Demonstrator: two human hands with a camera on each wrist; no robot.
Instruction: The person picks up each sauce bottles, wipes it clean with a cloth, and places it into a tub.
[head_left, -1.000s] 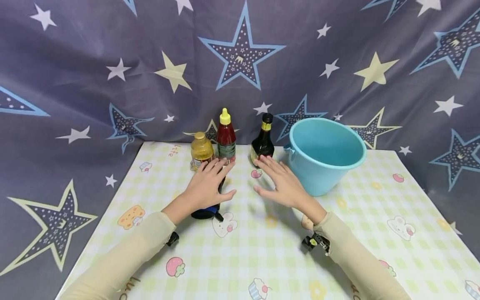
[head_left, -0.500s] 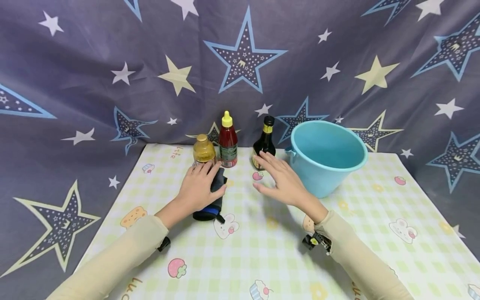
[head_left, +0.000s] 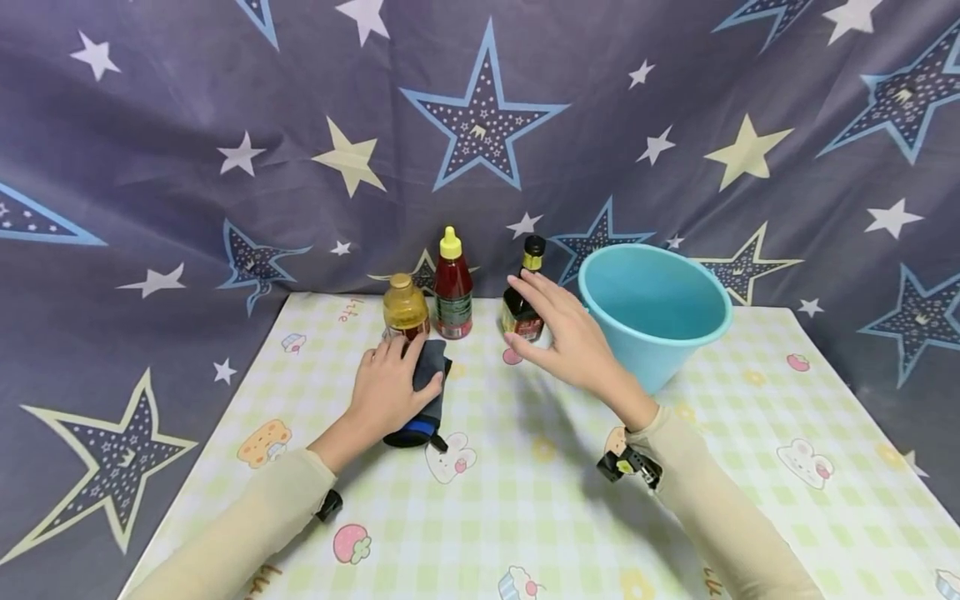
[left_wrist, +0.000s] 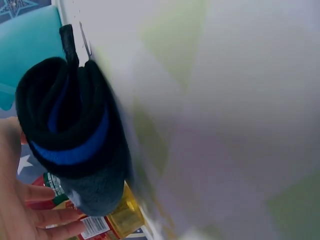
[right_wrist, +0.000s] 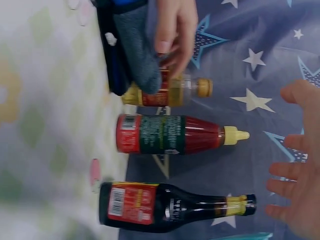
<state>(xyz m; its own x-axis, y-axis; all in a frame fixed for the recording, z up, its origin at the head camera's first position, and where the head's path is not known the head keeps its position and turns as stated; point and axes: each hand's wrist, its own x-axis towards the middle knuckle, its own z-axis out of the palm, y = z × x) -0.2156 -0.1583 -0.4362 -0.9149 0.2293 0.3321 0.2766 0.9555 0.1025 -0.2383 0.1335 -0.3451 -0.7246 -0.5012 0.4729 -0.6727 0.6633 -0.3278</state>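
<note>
My left hand (head_left: 386, 379) is over a dark grey fabric mitt (head_left: 431, 360), with its fingers loosely spread and its thumb extended across the mitt. The mitt lies on the table; its cuff (left_wrist: 75, 155) has black edging, a blue band and a loop. Higher up, my right hand (head_left: 570, 342) hovers in front of a dark sauce bottle (head_left: 517, 317) with a black cap. Its fingers (right_wrist: 287, 172) spread beyond the bottle tops in the right wrist view and hold nothing. Behind the mitt stand a yellow oil-like bottle (head_left: 405, 307) and a red sauce bottle (head_left: 453, 287) with a yellow nozzle.
A light blue bucket (head_left: 645, 362) stands at the right, close beside my right hand. The table (head_left: 480, 533) has a green checked cover with cartoon prints. A star-patterned curtain (head_left: 585, 100) hangs right behind the bottles.
My left hand has moved left and slightly down, so that more of the mitt shows. My right hand has risen a little toward the dark bottle's neck. The bottles and bucket have stayed put.
</note>
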